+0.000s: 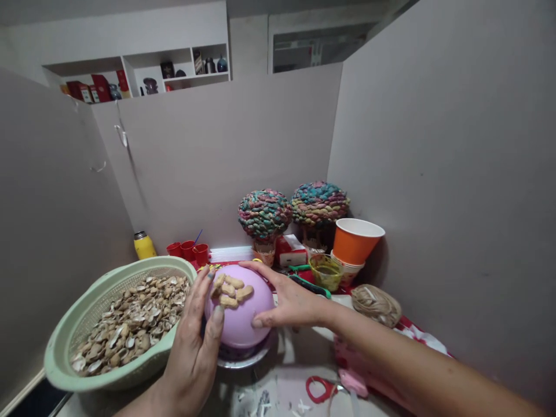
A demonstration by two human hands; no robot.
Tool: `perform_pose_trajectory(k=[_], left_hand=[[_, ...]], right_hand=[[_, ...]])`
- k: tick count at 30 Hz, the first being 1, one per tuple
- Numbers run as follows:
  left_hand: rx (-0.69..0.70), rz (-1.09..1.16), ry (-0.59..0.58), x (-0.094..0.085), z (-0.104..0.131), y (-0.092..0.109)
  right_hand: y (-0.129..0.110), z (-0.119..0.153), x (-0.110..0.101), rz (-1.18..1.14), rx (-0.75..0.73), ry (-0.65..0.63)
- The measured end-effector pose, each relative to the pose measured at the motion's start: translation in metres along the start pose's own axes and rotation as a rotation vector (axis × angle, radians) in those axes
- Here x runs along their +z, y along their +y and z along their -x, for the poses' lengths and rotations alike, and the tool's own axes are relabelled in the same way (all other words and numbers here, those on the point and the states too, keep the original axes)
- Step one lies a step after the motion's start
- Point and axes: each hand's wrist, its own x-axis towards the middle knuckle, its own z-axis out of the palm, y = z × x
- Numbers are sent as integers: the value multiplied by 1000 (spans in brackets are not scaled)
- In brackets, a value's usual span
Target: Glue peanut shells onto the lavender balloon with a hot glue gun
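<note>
A purple balloon (241, 324) rests on a round metal dish (247, 362) in front of me. Several whole peanut shells (229, 291) lie against its upper side. My left hand (195, 333) touches the balloon's left side, thumb and fingers apart. From the right, my right hand (289, 298) spans the balloon, with its fingers at the top and its thumb on the front. Between them the two hands hold the balloon. To the left stands a green basket (65, 347) filled with broken shells (139, 318).
Two colourful shell-covered balls (264, 214) stand in pots at the back. An orange cup (356, 243), a yellowish bowl (325, 272) and a twine bundle (376, 305) are at the right. Red-handled scissors (320, 389) lie in front. Red cups (187, 250) and a yellow bottle (145, 245) stand behind the basket.
</note>
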Motion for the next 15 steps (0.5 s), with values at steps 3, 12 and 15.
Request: perform_pose_trajectory(k=[3, 12, 15], left_hand=[[14, -46, 9, 2, -2, -4], [214, -278, -146, 12, -5, -12], [279, -354, -139, 14, -4, -13]], right_hand=[[-3, -1, -8, -59, 6, -103], [-2, -6, -10, 44, 49, -184], [-8, 3, -11, 130, -18, -116]])
